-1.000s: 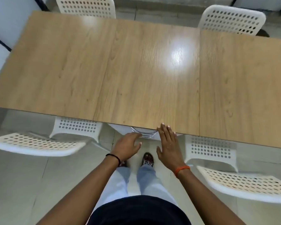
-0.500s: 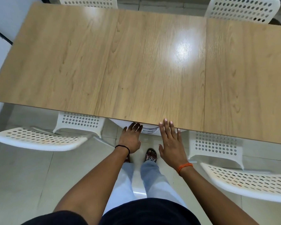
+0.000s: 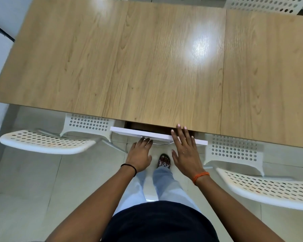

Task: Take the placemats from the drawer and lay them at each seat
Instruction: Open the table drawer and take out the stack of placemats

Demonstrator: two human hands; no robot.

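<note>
While the left hand (image 3: 140, 154) grips its handle (image 3: 162, 143), the drawer (image 3: 157, 135) now stands ajar.

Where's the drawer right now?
Head view, bottom centre: the white drawer juts slightly from under the table edge, between both hands.

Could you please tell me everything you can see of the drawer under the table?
The drawer has a flat white front panel and a curved metal handle below it. It sits under the near edge of the wooden table, pulled out only slightly, showing a dark gap with brown inner walls; its contents are hidden. The left hand curls on the handle, and the right hand lies open over the panel's top edge.
</note>
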